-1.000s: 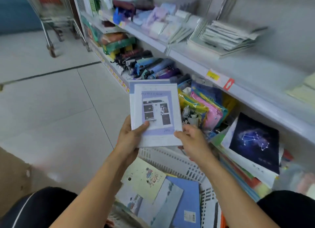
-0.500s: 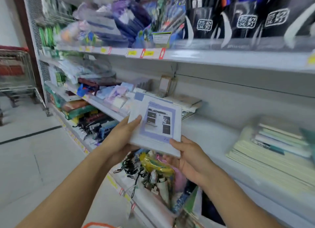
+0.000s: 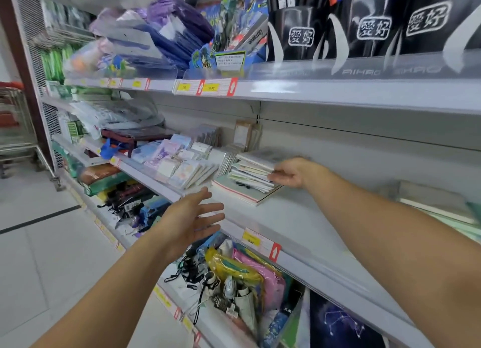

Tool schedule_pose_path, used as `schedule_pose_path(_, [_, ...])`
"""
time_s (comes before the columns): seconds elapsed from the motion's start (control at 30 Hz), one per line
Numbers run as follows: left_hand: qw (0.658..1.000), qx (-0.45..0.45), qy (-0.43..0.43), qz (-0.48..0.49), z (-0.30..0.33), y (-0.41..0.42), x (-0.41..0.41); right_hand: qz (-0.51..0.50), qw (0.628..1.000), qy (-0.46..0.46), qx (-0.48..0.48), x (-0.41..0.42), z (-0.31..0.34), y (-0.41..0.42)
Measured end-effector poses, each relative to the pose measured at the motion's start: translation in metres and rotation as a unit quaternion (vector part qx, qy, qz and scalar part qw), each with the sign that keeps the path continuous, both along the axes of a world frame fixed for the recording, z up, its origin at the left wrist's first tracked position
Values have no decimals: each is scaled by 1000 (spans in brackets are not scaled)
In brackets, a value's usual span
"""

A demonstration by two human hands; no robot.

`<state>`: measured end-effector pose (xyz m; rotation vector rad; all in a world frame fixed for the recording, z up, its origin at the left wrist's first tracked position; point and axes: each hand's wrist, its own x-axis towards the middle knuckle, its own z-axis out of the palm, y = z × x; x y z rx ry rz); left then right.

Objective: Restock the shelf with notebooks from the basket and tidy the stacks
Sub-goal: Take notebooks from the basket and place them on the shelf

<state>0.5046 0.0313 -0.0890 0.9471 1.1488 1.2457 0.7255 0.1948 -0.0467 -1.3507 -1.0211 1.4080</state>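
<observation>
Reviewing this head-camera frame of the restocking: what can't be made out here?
- Basket: out of frame, below the bottom edge.
- Notebook stack: top cover blurred, so the notebook just placed can't be picked out.
- Right hand: fingers touch the stack's edge; grip or push unclear.
- Price tag: digits too small.
- Far-right stack: blurred, cut by the right edge.

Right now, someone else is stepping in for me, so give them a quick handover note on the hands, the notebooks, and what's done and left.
Left hand: open, empty, in front of the shelf edge.
Right hand: fingers on the right side of the notebook stack on the middle shelf.
Done: notebooks are on that stack, which looks uneven.
Left: square the stack, then fetch more from the basket, which is out of view. Second stack sits far right, blurred.
</observation>
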Motion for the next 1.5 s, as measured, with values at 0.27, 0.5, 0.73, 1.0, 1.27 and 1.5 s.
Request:
schedule_pose_path(0.27, [994, -68, 41, 71, -94, -35, -19, -39, 951, -159, 261, -45, -65, -107])
schedule_pose_path(0.5, [895, -399, 49, 195, -313, -186, -58, 377, 889, -198, -166, -118, -357, -272])
schedule_pose_path(0.73, [856, -473, -31, 205, -381, -245, -45, 371, 868, -313, -108, -94, -464, -348])
schedule_pose_path(1.0, [810, -485, -190, 270, -410, -259, -40, 419, 817, -369, -142, -113, -462, -302])
schedule_pose_path(1.27, [810, -498, -193, 243, -427, -248, -41, 450, 775, -441, -47, -105, -497, -325])
schedule_pose_path(1.5, [791, -500, -230, 270, -437, -240, -37, 457, 784, -407, -105, -100, -500, -292])
